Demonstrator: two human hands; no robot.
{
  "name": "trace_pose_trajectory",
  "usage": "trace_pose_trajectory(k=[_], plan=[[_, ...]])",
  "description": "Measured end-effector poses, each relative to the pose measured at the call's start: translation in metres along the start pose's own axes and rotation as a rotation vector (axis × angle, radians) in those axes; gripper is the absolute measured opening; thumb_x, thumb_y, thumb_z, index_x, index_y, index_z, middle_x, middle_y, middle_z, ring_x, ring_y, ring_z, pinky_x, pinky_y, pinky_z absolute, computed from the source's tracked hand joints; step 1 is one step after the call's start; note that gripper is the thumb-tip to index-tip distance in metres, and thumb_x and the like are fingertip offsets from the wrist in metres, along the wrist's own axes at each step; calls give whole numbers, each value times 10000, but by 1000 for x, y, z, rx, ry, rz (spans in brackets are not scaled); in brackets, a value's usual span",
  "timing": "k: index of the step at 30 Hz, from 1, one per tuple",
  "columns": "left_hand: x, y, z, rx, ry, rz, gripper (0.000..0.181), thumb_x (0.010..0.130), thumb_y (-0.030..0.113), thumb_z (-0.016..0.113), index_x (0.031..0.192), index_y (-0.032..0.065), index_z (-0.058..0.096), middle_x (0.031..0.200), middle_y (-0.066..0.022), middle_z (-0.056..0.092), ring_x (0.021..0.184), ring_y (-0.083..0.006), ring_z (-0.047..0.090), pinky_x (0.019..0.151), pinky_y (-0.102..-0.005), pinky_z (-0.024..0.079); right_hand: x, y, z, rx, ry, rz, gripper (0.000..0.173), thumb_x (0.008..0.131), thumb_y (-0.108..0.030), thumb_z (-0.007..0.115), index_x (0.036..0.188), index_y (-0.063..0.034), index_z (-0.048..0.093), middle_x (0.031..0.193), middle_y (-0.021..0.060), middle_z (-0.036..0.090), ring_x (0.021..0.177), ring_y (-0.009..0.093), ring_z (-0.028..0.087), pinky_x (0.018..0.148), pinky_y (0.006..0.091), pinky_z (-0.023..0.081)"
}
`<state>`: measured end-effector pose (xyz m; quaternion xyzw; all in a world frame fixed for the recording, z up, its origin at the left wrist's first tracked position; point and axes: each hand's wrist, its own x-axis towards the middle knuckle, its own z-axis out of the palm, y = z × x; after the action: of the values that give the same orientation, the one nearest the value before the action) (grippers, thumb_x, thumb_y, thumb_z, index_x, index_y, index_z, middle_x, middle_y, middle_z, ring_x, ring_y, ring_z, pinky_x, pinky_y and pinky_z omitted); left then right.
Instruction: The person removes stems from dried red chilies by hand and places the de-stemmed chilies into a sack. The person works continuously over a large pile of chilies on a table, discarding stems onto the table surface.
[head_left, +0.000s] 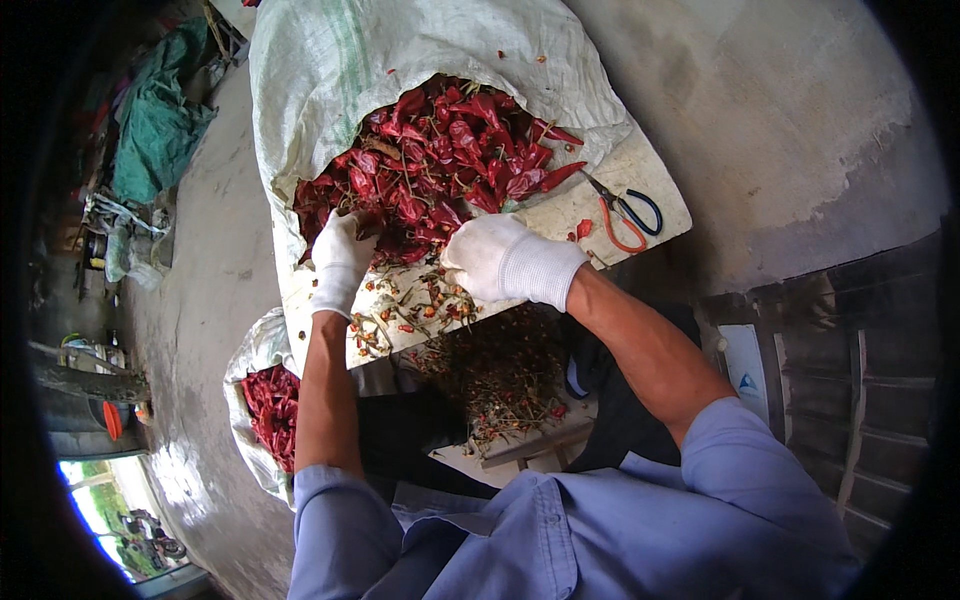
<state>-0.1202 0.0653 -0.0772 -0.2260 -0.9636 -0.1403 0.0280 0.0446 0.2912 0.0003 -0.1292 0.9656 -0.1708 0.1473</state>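
Dried red chili peppers (420, 165) spill from the mouth of a white woven sack (465, 37) onto a pale board (637, 165). My left hand (339, 255), in a white knit glove, is at the pile's near left edge. A dark red chili pepper (367, 223) sits between its thumb and fingers. Gloved likewise, my right hand (491, 259) rests low over the board at the pile's near side. Its fingers are curled, and whatever they may hold is hidden. Cut stems and caps (420, 300) lie scattered between the hands along the board's near edge.
Snips (619, 206) with one orange and one black handle lie at the board's right. Another sack of red chilies (271, 412) stands at lower left. Below the board, stems (510, 390) are heaped between my legs. A green sheet (161, 112) hangs over clutter at far left.
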Motion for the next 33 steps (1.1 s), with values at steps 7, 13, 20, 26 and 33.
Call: trace_pose_trajectory(k=[7,13,20,26,33], plan=[[-26,39,-38,-440,225,330,242,826,79,814,1061,41,778,1063,-134,752,948,-247,741,876,-355,584,8,3,-10,346,353,117,312,958,-338,670,1074,-60,754,1037,167,752,1000,346,725,894,459,567],[-57,76,-57,-211,214,491,428,767,162,849,1165,76,717,1047,-127,732,970,-338,705,880,-431,549,20,-6,-8,819,651,111,224,893,-237,790,1019,-53,783,985,138,775,917,263,755,845,369,574],[-63,71,-53,-819,11,196,429,893,80,786,1286,-29,654,1131,-84,743,991,-165,689,907,-318,555,33,-13,4,798,752,-100,162,863,-100,756,1003,-25,786,1033,130,767,946,264,750,870,362,589],[-58,55,-56,-956,-266,1,202,1012,91,667,1172,-33,680,882,-29,727,724,-76,655,651,-249,533,34,-22,5,579,785,-223,152,834,-112,765,966,-39,787,998,122,763,910,282,739,843,381,595],[-69,58,-61,-938,-103,154,182,964,25,687,1128,-42,729,880,21,700,769,-38,567,698,-227,508,34,-28,5,592,730,-126,167,878,-67,768,1036,-11,782,975,107,766,846,214,750,797,330,600]])
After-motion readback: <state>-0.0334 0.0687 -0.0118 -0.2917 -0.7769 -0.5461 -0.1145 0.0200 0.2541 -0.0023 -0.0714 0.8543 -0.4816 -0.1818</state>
